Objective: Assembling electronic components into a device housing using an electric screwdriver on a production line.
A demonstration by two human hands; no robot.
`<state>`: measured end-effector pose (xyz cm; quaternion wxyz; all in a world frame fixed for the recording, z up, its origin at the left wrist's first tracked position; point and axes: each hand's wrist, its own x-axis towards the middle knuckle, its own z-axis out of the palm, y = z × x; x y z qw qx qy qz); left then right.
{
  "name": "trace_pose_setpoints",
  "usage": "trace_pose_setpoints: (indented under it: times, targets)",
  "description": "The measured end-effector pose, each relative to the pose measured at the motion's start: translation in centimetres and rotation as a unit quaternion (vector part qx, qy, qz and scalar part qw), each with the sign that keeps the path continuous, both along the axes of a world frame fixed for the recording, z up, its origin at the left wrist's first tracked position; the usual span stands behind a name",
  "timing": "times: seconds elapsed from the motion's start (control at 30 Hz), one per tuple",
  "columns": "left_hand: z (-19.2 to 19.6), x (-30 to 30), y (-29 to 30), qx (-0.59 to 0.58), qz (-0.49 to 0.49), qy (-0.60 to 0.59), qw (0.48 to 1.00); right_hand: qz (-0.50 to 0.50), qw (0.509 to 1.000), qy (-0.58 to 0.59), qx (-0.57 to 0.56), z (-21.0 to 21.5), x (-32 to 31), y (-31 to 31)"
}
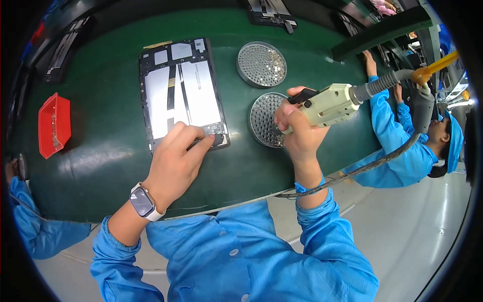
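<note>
An opened tablet [201,103] lies on the green table in front of me, its silver battery area and dark flex strips bare. My left hand [173,158] rests on its lower end, fingers bent and thumb and forefinger close together by a small dark part [218,139] at the lower right corner. Whether they pinch anything is hidden. My right hand [302,128] is wrapped round a cream electric screwdriver [334,105]. The tool's front end is over a round tray [261,113] with many holes; its tip is hidden by my hand.
A second round tray [261,63] holds shiny small pieces. A red bin [55,126] with small parts sits at left. Other opened devices [271,12] lie at the far side. The tool's cable [367,173] crosses the table's right edge. Co-workers sit at right [402,146] and left.
</note>
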<state>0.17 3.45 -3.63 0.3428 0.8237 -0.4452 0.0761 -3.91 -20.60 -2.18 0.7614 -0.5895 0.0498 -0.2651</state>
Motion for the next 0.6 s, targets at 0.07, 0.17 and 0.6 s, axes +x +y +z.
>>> trace_pose_setpoints:
  times: [0.07,0.17,0.6]
  targets:
    - [0.4,-0.1,-0.2,-0.001,-0.004,-0.001,1.0,-0.007,1.0,-0.012,0.003,0.0,0.0,0.1]
    - [0.2,-0.1,-0.2,-0.001,-0.013,-0.021,1.0,0.0,1.0,-0.019,0.009,0.0,0.0,0.0]
    - [-0.8,-0.3,-0.7,-0.011,-0.016,-0.092,0.996,-0.014,1.0,0.01,-0.021,0.1,0.1,-0.2]
